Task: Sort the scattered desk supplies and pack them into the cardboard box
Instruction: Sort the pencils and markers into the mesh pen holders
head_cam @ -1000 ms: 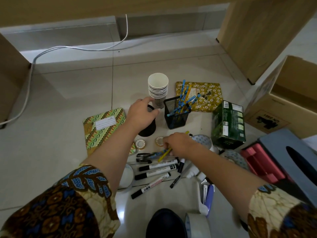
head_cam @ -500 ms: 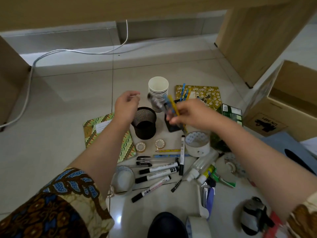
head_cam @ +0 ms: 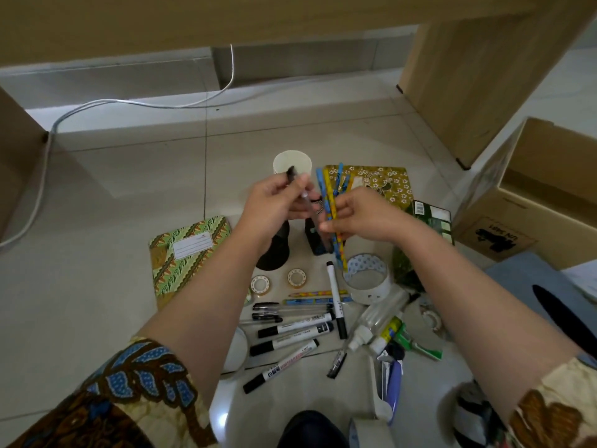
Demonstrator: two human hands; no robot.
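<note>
Sorting stage: early, by my judgement; nothing visible has gone into the open brown cardboard box [head_cam: 529, 202] at the right edge of the frame, though its inside is mostly hidden.
Left hand: left hand [head_cam: 277, 205] pinches a slim black-capped clear pen [head_cam: 298, 189], held at centre frame.
Right hand: right hand [head_cam: 358, 215] is closed around a bundle of blue and yellow patterned pencils [head_cam: 331, 208].
Still loose: black-and-white markers [head_cam: 295, 328], small tape rolls [head_cam: 297, 278], a wide white tape roll [head_cam: 366, 279], a green batik notebook [head_cam: 187, 253], and glue bottles lie on the floor at lower centre.
Holders: a black mesh cup [head_cam: 274, 250] stands just below the hands.
Open room: bare tile [head_cam: 97, 195] at left; wooden panels crowd the upper right.
</note>
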